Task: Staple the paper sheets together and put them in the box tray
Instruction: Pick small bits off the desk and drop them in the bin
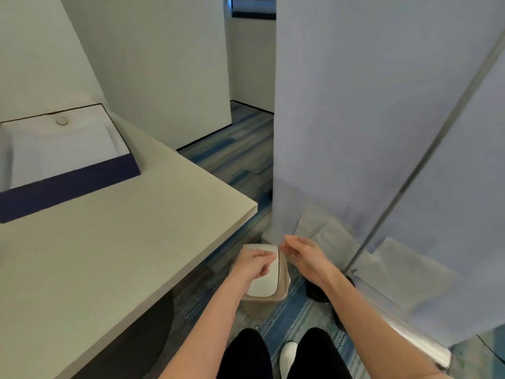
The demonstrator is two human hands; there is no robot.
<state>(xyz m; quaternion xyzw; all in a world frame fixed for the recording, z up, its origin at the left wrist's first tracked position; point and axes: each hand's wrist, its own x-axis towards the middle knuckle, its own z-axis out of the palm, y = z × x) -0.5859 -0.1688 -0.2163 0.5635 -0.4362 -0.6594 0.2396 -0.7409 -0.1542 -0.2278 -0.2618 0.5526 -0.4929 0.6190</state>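
Observation:
The box tray (68,187) sits on the table at the far left. It has dark blue outer walls and a white lining, with a small round piece on its far rim. No stapler or loose sheets are in view. Both hands hang beyond the table's right edge, over a small floor bin. My left hand (254,262) hovers above the bin's white lid, fingers curled toward the thumb with nothing visible in them. My right hand (303,255) is just to its right, palm turned inward, fingers spread and empty.
The beige table (123,242) ends in a corner near the middle of the view. The small tan bin (262,300) with a white swing lid stands on the blue carpet between table and grey-blue partition panels (355,119). My legs and one white shoe are below.

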